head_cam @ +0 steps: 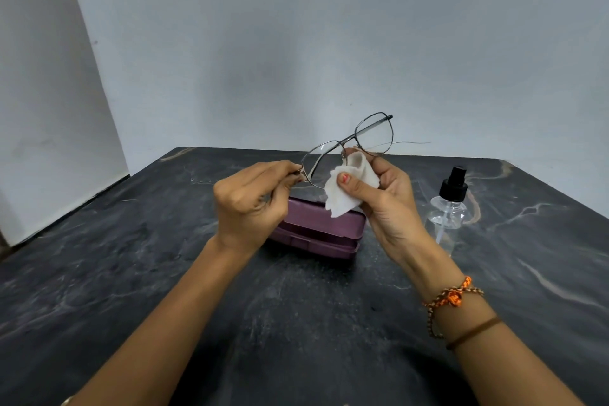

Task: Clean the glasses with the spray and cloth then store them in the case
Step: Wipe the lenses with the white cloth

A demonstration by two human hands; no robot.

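Thin metal-framed glasses [357, 137] are held up above the table. My left hand [248, 204] pinches the frame's left hinge. My right hand [384, 198] holds a crumpled white cloth [346, 188] pressed against the left lens near the bridge, thumb on the cloth. A closed purple case [324, 231] lies on the table below and behind my hands, partly hidden by them. A clear spray bottle [449, 204] with a black nozzle stands upright to the right of my right hand.
The dark marbled table [280, 306] runs to a pale wall at the back, with its left edge next to a white wall panel [49, 109]. Bracelets circle my right wrist.
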